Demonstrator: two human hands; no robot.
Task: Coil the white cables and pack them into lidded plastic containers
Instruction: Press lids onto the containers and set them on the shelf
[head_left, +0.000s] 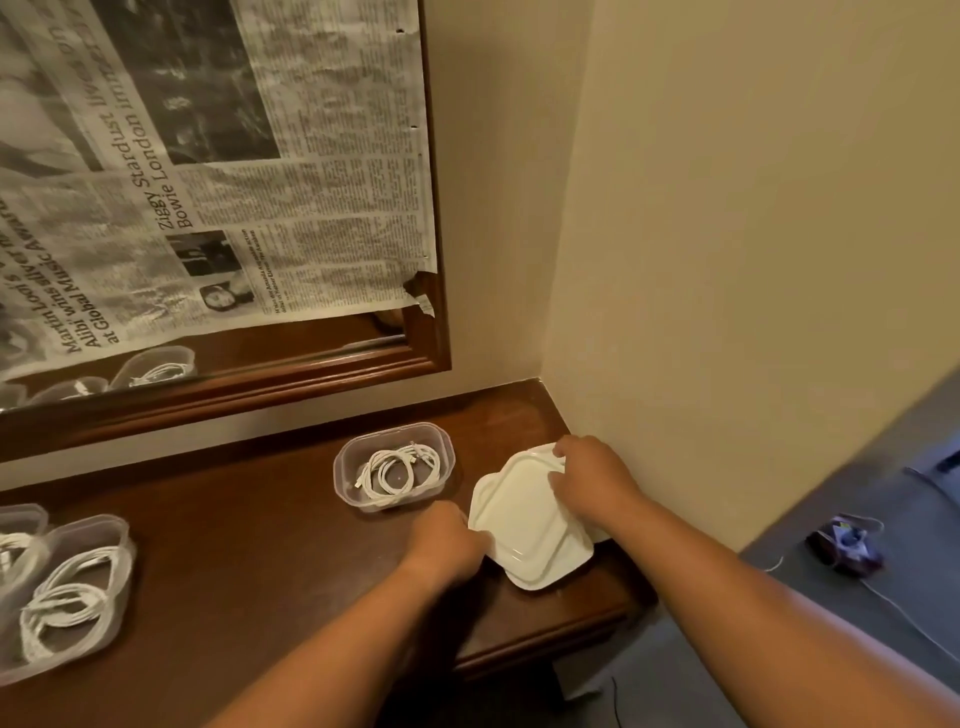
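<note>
Far left, at approx 8 o'clock of the view, sat 2 clear plastic containers w/o lids. The nearer container (115, 527) held coiled white cables (67, 597). The cut-off container (23, 514) just beside it at its 10 o'clock also showed white cable inside. Both stood on a dark wood desk (249, 545).

Above, at 11 o'clock, a wood-framed mirror (322, 384) hung on the wall, most of its glass covered w/ newspaper (234, 156).

Near centre, a third container (342, 486), open-topped, stood upright on the desk w/ a white cable bundle (387, 470) coiled inside.

The left hand (447, 540) was just at that container's 5 o'clock, knuckles bent, fingers curled at the 9 o'clock edge of the lid stack (524, 525) and gripping it; fingertips were hidden under the hand. The white lids lay fanned and slightly askew on the desk's right end, near the corner of the walls.

The right hand (592, 478) was on the stack's 1 o'clock corner, bent fingers over the top lid and thumb at its far rim, holding it. The 2 hands were apart, one each side of the stack.

Right of the desk, at 4 o'clock, on grey carpet lay a small dark object (844, 545) w/ a thin cord trailing; too blurred to identify.
</note>
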